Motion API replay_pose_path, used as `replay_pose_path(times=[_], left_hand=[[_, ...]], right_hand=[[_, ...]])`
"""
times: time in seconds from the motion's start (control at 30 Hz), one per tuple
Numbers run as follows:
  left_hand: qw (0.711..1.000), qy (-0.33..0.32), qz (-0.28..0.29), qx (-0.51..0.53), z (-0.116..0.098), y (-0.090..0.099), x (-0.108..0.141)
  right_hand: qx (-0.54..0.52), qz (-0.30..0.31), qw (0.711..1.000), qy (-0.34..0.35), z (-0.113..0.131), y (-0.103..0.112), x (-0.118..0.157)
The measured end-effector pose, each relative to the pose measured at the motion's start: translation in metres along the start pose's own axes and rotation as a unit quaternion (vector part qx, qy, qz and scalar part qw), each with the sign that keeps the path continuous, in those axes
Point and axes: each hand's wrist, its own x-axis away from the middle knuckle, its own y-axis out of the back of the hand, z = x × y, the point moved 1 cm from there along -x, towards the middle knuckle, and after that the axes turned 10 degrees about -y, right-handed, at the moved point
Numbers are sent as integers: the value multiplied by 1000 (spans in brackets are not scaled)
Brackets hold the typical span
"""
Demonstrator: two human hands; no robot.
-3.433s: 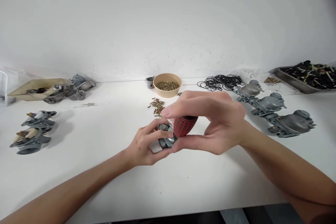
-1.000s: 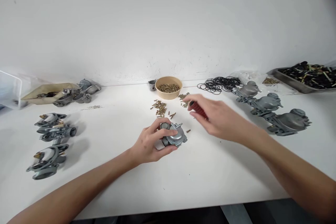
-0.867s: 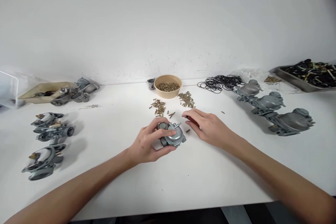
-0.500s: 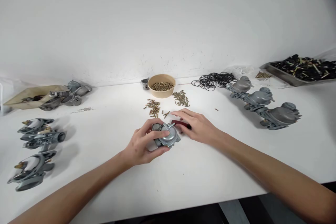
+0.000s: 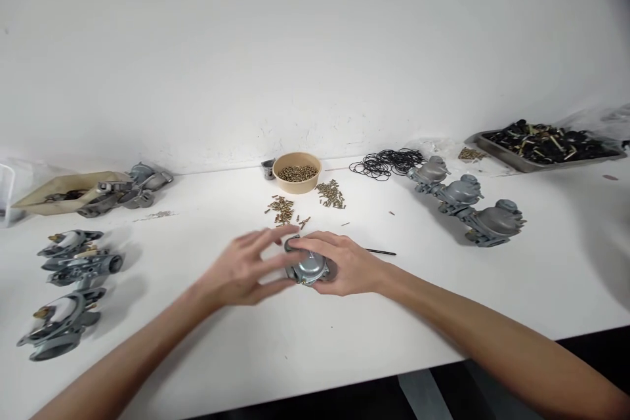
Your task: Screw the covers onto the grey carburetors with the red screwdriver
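A grey metal carburetor (image 5: 311, 267) sits on the white table in front of me, bowl side up. My right hand (image 5: 344, 262) is closed round its right side, fingers over the top. At its left, my left hand (image 5: 246, 268) has its fingers spread and a little blurred; the fingertips lie close to the carburetor, and I cannot tell whether they touch it. Behind my right hand lies a screwdriver, its dark shaft (image 5: 382, 251) showing and the rest hidden. Small brass screws (image 5: 282, 210) lie in a loose pile just beyond the hands.
A tan bowl (image 5: 296, 185) of brass pieces stands at the back beside another brass pile (image 5: 331, 194). Black rubber rings (image 5: 386, 163) lie right of it. Carburetors (image 5: 495, 222) stand at right, more (image 5: 62, 325) at left. A metal tray (image 5: 522, 161) holds black parts.
My right hand has let go of the red-handled screwdriver, laid it on the table, and taken hold of the carburetor. My left hand has loosened and drawn off to the left.
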Motion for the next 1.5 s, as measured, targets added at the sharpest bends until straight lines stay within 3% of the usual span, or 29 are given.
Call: replay_pose_path(times=[0.03,0.1,0.17,0.23,0.3,0.37,0.47,0.57,0.73,0.87,1.0,1.23,1.5], left_hand=[[999,36,12,-34,8,19,4],[973,190,-37,-129,24,60,17],[893,365,-39,-262,40,94,39],[807,511,5,-296,55,112,64],[772,578,61,-257,68,114,87],[759,605,126,-205,82,107,106],[751,621,181,-134,98,90,125],[745,628,211,-78,108,76,140],[742,619,257,-20,113,59,153],[747,610,260,-47,111,54,152],[742,612,268,-50,110,54,149],[745,610,267,-49,106,56,144],[737,610,284,-54,103,56,141]], right_hand=[[3,-19,1000,11,-1,-2,0],[24,-67,996,53,-2,-1,0],[55,-128,983,118,-1,6,-2],[79,-203,962,165,1,23,-3],[91,-282,940,170,2,50,-2],[112,-380,905,152,-2,84,4],[198,-538,808,137,-18,133,21],[194,-611,767,27,-48,167,40],[166,-616,749,-176,-98,190,62],[167,-543,782,-257,-108,183,63],[165,-495,802,-292,-104,173,58],[135,-467,797,-359,-112,167,54],[169,-438,820,-327,-106,155,43]])
